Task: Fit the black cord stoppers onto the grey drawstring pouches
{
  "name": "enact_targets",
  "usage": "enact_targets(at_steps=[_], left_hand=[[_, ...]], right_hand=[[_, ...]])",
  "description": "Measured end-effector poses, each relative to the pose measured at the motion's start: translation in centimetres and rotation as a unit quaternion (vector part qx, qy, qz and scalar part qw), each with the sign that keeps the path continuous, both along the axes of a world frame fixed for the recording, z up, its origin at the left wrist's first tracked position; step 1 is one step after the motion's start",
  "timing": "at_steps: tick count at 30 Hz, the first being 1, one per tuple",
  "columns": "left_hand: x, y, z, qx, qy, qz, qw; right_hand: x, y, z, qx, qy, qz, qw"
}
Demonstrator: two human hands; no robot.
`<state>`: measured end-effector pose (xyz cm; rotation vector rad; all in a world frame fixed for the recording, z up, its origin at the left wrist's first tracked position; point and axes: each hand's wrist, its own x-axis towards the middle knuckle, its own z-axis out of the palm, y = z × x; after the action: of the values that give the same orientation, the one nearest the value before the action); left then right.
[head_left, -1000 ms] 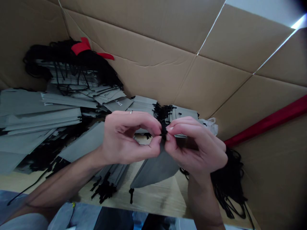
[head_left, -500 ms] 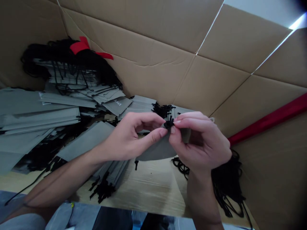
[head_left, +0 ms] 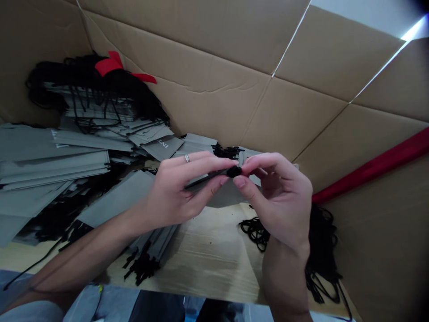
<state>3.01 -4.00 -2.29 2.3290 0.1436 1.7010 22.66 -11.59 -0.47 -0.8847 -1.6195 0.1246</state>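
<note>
Above the table, both hands meet at a grey drawstring pouch (head_left: 223, 196), seen partly edge-on. A small black cord knot (head_left: 233, 171) sits between my fingertips at the pouch's edge. My left hand (head_left: 179, 190), with a ring on one finger, pinches the pouch beside the knot between thumb and straight fingers. From the other side, thumb and forefinger of my right hand (head_left: 281, 194) close on the black cord at the knot. My fingers cover part of the pouch and cord.
Grey pouches (head_left: 53, 167) lie in stacks on the left, with a bundle of black cords (head_left: 134, 94) tied by a red ribbon (head_left: 109, 66) behind. More black cords (head_left: 323, 246) hang at the table's right edge. Cardboard walls (head_left: 214, 49) enclose the table (head_left: 214, 255).
The pouch has tilted flatter between my hands, and its dangling cord end no longer shows. My left fingers have straightened over it. My right hand has shifted slightly left; the knot looks more compact.
</note>
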Motion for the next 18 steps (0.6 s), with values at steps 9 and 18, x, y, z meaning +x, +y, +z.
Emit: enact_targets(at_steps=[9, 18], left_hand=[[-0.27, 0.04, 0.10, 0.032, 0.024, 0.002, 0.999], [-0.48, 0.17, 0.12, 0.037, 0.049, 0.013, 0.998]], right_hand=[[-0.10, -0.21, 0.00, -0.007, 0.017, 0.039, 0.999], [-0.08, -0.42, 0.14, -0.043, 0.010, 0.037, 0.998]])
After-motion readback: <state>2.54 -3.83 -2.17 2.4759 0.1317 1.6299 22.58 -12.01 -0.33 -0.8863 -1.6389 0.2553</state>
